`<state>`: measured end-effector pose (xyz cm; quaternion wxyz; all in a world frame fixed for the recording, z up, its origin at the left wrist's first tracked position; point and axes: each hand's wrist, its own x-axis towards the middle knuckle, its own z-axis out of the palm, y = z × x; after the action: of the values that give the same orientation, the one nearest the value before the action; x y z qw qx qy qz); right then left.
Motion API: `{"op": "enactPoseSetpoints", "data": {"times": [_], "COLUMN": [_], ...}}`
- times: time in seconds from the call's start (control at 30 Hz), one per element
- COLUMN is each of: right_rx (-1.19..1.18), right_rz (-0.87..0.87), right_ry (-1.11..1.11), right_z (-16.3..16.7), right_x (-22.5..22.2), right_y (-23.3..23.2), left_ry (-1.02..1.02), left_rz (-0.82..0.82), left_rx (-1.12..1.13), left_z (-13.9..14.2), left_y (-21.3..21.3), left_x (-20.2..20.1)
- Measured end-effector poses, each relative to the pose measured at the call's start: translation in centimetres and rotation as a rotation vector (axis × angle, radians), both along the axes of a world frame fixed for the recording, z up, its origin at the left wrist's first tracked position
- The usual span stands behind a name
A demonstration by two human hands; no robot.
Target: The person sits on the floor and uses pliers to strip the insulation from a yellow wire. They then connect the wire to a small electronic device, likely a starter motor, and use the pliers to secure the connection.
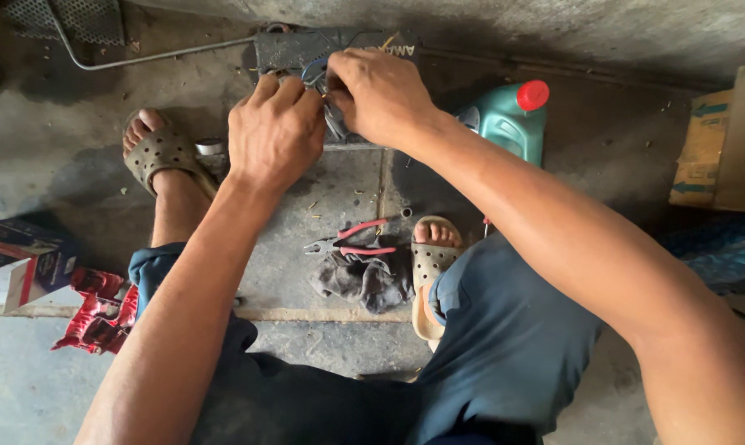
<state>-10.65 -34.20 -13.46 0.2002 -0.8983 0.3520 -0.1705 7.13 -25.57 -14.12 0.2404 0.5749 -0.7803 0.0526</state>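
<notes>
Both hands pinch wires on a dark battery-like box

Left hand (273,132) and right hand (378,95) grip narrowly around a wire bundle (323,86) on the dark box (306,49) beneath them; bare strands might slip or touch each other, since the pliers (347,245) lie well behind.

You've got soft, kinda dim daylight here, brightest on your forearms and the concrete floor (339,185), with mushy shadows pooling under your hands and up along the top wall, no real glare, and some wide-angle stretch at the edges.
</notes>
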Motion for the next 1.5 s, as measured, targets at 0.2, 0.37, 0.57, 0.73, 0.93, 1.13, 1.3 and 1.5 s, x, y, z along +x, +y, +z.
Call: {"op": "enactPoseSetpoints", "data": {"times": [0.2,0.37,0.57,0.73,0.93,1.13,1.3,1.5], "right_rx": [0.014,0.048,0.099,0.072,0.064,-0.001,-0.068,-0.253], "right_rz": [-0.012,-0.017,0.002,-0.018,-0.02,0.008,0.006,0.072], "right_ry": [-0.006,-0.049,-0.064,-0.084,-0.073,-0.013,0.009,0.084], "right_z": [-0.3,-0.3,-0.5,-0.8,-0.9,-1.0,-0.6,-0.5], "right_x": [0.1,-0.5,-0.8,-0.7,-0.8,-0.5,-0.6,-0.4], "right_y": [0.1,-0.1,-0.1,-0.1,-0.1,0.1,-0.1,0.0], "left_ry": [0.033,0.181,0.439,0.671,0.692,0.673,0.828,0.762], "left_rz": [-0.019,-0.029,-0.101,-0.042,0.018,0.032,0.153,0.108], "left_rx": [-0.02,0.045,0.13,0.32,0.31,0.269,0.408,0.391], "left_z": [0.3,0.0,-0.7,-1.1,-0.9,-1.1,-1.6,-1.4], "left_y": [0.2,0.1,-0.1,-0.3,-0.1,0.0,-0.5,-0.3], "left_x": [0.2,0.5,0.8,0.9,0.6,0.3,0.4,0.6]}}
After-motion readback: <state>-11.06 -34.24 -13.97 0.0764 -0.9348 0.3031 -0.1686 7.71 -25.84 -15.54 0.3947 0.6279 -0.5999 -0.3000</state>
